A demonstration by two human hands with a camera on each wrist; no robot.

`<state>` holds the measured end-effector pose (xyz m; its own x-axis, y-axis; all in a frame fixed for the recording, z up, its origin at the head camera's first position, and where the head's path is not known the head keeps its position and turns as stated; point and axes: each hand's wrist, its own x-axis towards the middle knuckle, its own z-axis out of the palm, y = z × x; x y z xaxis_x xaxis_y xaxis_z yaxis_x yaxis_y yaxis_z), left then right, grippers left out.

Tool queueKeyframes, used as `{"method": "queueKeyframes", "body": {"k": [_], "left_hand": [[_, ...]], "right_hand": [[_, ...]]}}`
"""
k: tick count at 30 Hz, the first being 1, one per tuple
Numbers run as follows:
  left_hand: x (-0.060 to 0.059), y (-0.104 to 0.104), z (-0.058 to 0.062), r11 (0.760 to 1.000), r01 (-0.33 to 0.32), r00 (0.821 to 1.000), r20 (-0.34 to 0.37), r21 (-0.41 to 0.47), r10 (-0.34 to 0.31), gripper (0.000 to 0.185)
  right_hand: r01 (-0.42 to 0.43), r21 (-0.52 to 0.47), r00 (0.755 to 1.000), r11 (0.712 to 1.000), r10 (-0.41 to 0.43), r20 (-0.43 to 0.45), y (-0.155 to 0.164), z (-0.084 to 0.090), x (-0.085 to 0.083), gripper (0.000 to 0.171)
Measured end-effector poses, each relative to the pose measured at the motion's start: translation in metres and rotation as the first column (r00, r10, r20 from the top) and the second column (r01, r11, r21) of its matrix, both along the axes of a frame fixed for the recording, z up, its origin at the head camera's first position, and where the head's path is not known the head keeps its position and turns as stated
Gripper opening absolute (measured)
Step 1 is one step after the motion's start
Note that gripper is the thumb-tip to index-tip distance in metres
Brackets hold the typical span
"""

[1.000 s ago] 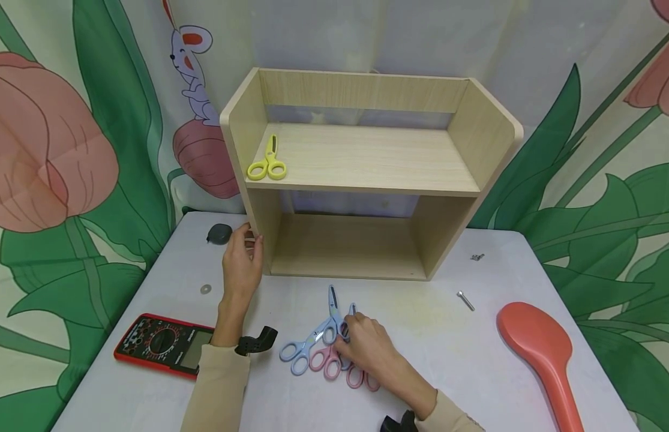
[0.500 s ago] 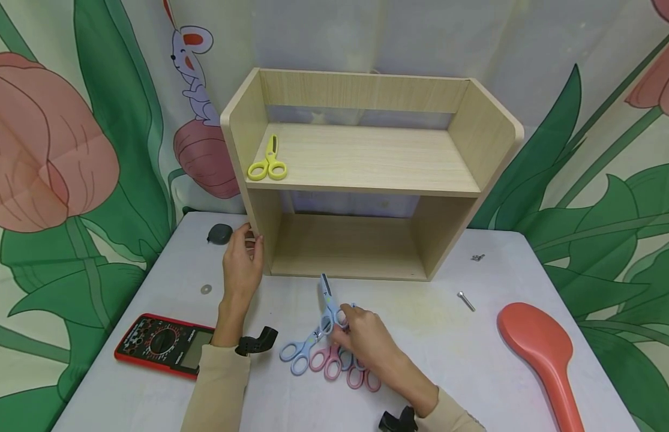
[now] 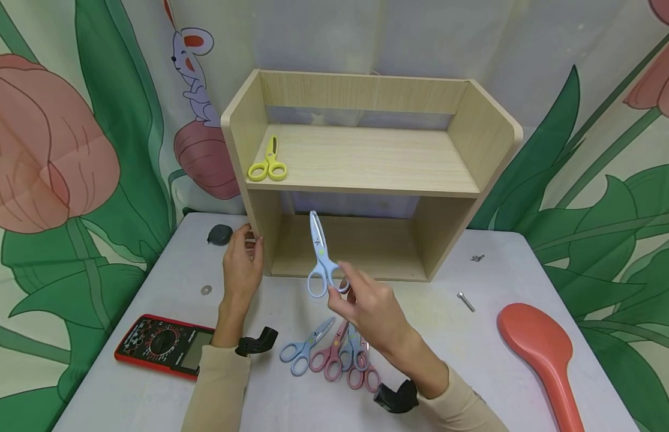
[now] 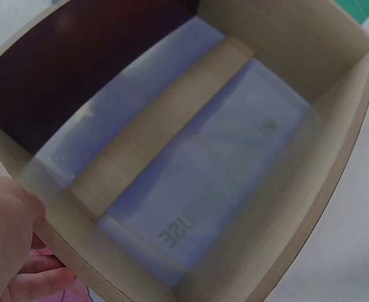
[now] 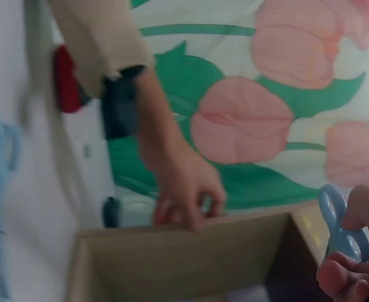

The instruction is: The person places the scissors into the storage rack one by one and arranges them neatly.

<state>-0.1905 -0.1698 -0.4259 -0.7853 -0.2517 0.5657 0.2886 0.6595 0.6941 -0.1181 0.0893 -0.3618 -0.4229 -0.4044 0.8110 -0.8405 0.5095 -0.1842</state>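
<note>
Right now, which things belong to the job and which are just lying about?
Likely job:
blue scissors in right grip
shelf, left grip against it
yellow scissors on it
cluster of blue and pink scissors

Apparently lying about:
multimeter
red spoon
bolt
small metal pieces
grey disc
dark rounded object

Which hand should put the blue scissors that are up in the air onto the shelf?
Probably the right: the right hand pinches those blue scissors by a handle loop, in front of the shelf. The left hand is beside the shelf's left panel, away from them.
</note>
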Motion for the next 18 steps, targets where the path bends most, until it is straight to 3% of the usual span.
{"method": "queueKeyframes", "body": {"k": [4,10,18], "left_hand": [[0.000,0.000,0.000,1.000,0.006,1.000,-0.008,0.003,-0.006,0.038],[0.000,-0.001,0.000,1.000,0.007,1.000,-0.016,0.010,-0.007,0.036],[0.000,-0.001,-0.001,1.000,0.006,1.000,-0.002,0.015,-0.006,0.036]], "right_hand": [[0.050,-0.016,0.996,0.999,-0.051,-0.073,-0.003,0.033,-0.016,0.028],[0.189,0.012,0.978,0.982,-0.188,-0.094,-0.013,0.066,-0.050,0.023],[0.392,0.126,0.916,0.911,-0.373,-0.150,-0.030,0.097,-0.094,0.022]]}}
